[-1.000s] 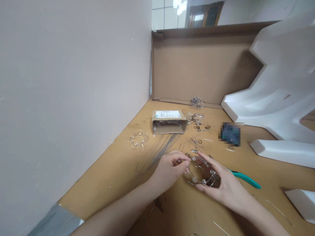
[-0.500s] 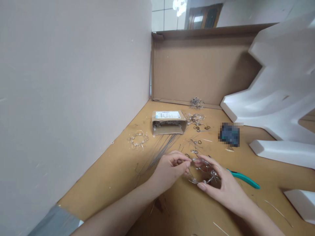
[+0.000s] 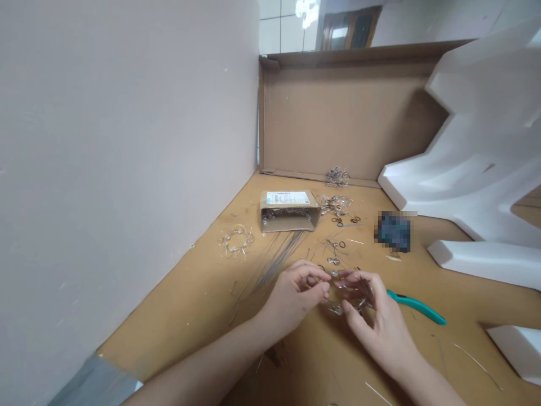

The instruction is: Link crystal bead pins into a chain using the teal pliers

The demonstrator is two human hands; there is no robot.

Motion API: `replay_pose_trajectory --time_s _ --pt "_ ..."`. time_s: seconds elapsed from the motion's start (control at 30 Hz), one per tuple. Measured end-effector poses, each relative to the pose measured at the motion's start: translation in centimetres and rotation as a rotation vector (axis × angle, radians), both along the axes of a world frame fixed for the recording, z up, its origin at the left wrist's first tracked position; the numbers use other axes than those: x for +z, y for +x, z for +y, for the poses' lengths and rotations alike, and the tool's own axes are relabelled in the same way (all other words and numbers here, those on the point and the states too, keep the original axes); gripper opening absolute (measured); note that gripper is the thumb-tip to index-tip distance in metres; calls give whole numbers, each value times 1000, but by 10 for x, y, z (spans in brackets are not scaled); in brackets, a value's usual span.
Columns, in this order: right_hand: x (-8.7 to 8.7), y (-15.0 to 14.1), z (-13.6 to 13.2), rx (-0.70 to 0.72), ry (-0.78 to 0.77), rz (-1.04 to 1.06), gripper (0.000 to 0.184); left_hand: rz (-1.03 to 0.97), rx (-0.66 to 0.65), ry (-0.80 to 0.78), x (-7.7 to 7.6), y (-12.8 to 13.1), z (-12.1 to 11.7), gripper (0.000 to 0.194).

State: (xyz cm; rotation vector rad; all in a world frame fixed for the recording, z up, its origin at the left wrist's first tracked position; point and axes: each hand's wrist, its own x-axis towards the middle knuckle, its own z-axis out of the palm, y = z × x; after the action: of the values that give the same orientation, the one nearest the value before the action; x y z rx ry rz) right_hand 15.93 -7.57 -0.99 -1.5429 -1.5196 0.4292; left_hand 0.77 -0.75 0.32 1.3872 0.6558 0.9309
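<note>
My left hand (image 3: 293,293) and my right hand (image 3: 372,316) meet over the brown cardboard surface (image 3: 203,287). Between them they hold a small piece of bent wire strung with clear beads (image 3: 338,307). The left thumb and forefinger pinch one end of it. The right fingers curl around its other side and hide most of it. A bundle of thin straight wires (image 3: 279,256) lies on the surface just beyond my left hand.
Teal-handled pliers (image 3: 416,307) lie right of my right hand. A small open carton (image 3: 289,210) with beads, loose rings (image 3: 344,220) and a finished bead-and-wire piece (image 3: 234,241) lie farther back. White foam blocks (image 3: 477,163) stand at the right, a wall (image 3: 127,141) at the left.
My right hand has closed in toward the left and curled over the bead-and-wire piece, which was spread open on its fingers a second ago. The left hand has barely moved.
</note>
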Motion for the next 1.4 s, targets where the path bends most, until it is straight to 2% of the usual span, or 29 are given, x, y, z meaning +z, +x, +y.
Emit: replay_pose_trajectory --time_s 0.17,0.33,0.53,0.63,0.73,0.83,1.13,1.4 --pt "2 4 1 19 38 -24 15 -49 -42 -1 -3 0 1 15" --pt "4 16 2 89 182 -157 17 -78 -126 -54 3 -5 4 18" --pt "1 23 2 139 219 -46 15 -19 -78 -119 11 -11 8 26" --pt "-1 24 2 153 224 -25 15 -59 -81 -83 8 -11 10 27" --pt "-2 24 3 155 227 -13 16 -75 -141 -40 5 -11 10 31" --pt "-2 24 3 159 229 -5 16 -56 -161 -21 3 -11 9 28" --pt "-2 20 3 173 291 -37 14 -40 -228 -163 0 -4 5 30" --pt "-5 17 5 183 296 -21 15 -122 -252 -185 -7 -3 8 32"
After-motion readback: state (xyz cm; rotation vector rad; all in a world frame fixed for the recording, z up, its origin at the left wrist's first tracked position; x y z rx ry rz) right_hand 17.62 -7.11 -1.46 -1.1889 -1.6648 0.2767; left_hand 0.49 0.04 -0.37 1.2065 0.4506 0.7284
